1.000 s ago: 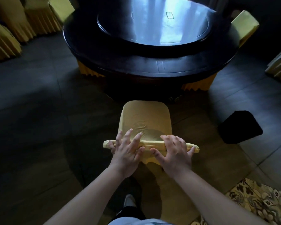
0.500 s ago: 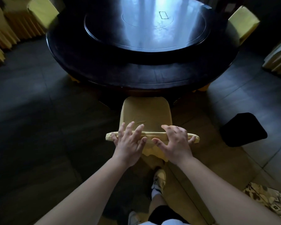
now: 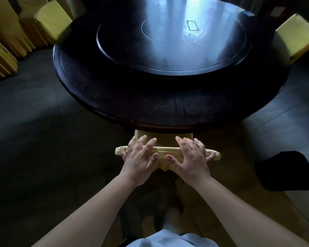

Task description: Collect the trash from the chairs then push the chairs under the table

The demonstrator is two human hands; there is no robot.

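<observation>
A chair in a yellow cloth cover stands in front of me, its seat almost wholly hidden under the round dark table. Only a strip of seat and the top of the backrest show. My left hand and my right hand lie side by side over the top of the backrest, fingers spread and curled over its edge, thumbs on my side. No trash shows on the visible strip of seat.
A glossy turntable sits on the table. Two more yellow-covered chairs stand at the table, far left and far right. Stacked covered chairs line the left wall. A black bin stands on the floor at my right.
The chair has slid forward under the table with both hands on its backrest; the seat was fully visible a second ago. I have stepped closer to the table.
</observation>
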